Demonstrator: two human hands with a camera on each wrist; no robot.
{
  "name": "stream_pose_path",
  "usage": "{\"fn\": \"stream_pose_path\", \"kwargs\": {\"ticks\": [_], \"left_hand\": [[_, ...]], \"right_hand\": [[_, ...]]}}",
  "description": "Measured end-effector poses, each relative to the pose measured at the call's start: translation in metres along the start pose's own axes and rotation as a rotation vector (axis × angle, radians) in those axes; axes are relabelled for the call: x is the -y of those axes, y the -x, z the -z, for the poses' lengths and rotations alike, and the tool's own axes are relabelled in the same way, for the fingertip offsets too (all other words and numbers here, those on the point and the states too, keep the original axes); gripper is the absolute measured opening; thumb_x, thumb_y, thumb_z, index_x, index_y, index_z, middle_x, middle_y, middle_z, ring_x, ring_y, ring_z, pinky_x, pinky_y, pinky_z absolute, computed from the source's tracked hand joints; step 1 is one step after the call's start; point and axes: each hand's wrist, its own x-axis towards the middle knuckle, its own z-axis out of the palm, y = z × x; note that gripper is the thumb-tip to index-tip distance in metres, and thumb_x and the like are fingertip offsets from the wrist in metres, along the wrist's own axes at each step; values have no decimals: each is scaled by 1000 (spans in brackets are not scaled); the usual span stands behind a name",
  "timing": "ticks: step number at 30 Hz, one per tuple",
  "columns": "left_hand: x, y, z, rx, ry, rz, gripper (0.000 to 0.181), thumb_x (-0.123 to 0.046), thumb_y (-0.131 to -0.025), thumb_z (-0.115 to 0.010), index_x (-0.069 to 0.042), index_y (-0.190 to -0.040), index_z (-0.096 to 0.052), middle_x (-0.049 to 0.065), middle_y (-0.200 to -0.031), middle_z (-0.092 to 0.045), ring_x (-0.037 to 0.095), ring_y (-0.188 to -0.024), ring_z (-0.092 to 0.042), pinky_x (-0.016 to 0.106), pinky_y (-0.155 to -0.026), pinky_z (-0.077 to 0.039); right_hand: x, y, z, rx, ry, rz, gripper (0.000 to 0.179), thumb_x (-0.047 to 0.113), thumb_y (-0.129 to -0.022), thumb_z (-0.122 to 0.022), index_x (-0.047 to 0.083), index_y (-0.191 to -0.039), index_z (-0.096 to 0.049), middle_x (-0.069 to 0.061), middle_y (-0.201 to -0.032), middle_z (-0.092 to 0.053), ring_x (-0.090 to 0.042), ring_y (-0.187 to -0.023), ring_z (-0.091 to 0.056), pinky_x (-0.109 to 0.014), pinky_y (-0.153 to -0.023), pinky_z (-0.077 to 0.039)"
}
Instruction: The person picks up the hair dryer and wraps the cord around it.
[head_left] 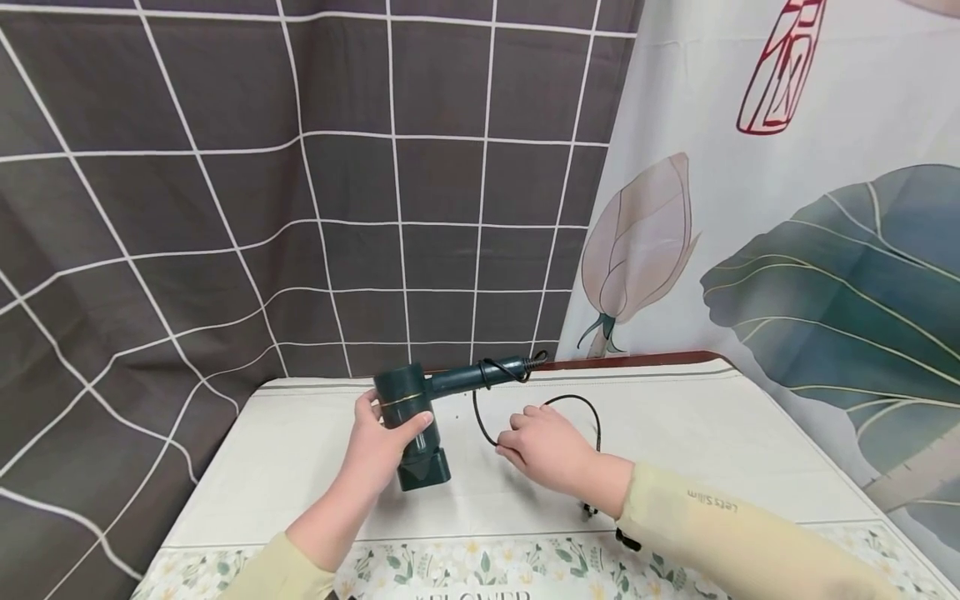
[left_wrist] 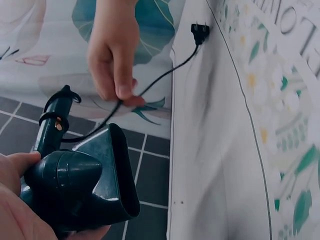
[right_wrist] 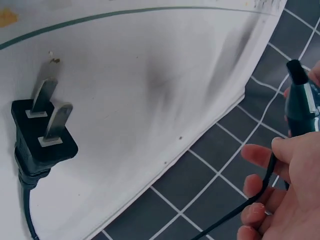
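We read the word "FLOWER" (head_left: 474,595) towards the near edge of the table cover (head_left: 675,433), its letters cut off below. On the right sleeve (head_left: 750,542) we see upside-down lettering (head_left: 712,501), apparently "LetsSlim". The pale curtain (head_left: 675,92) bears a red seal (head_left: 797,71) we cannot read.

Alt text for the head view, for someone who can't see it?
A person's left-hand grip holds a dark green hair dryer over a white tablecloth while the right-hand grip pinches its black cord. Some cord loops around the handle, and a dark grid-patterned curtain hangs behind.
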Motion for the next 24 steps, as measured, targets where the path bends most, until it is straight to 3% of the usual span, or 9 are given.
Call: {"fn": "stream_pose_path", "kwargs": {"ticks": [6, 14, 19, 24], "left_hand": [[5, -5, 7, -24, -25, -6, 107, -43, -84, -77, -8, -155, -4, 26, -156, -23, 44, -137, -36, 65, -109, -28], [11, -9, 9, -50, -86, -30, 106, -41, -84, -77, -7, -154, -6, 26, -154, -27, 43, -134, -41, 63, -108, -31], [12, -12, 8, -67, -133, -48, 106, -45, -82, -78, -8, -153, -8, 25, -150, -34, 41, -130, -46, 63, -105, -35], [10, -13, 7, -71, -170, -65, 104, -43, -83, -78, -10, -153, -8, 23, -148, -38, 40, -127, -49, 62, -103, -38]], "right_hand": [[1, 1, 7, -44, 28, 71, 2, 22, -91, -71, 24, -90, -70, 8, -74, -52, -15, -68, -42, -28, -64, -33], [-3, -3, 14, -185, 78, 177, 15, 19, -88, -75, 24, -102, -73, 8, -77, -55, -16, -72, -46, -27, -64, -34], [-2, -7, 19, -208, -39, 142, 17, 15, -88, -75, 19, -104, -70, 7, -75, -52, -12, -66, -48, -23, -60, -39], [-3, -8, 20, -156, -144, 60, 17, 15, -91, -72, 16, -108, -68, 7, -77, -48, -5, -51, -41, -19, -49, -37]]}}
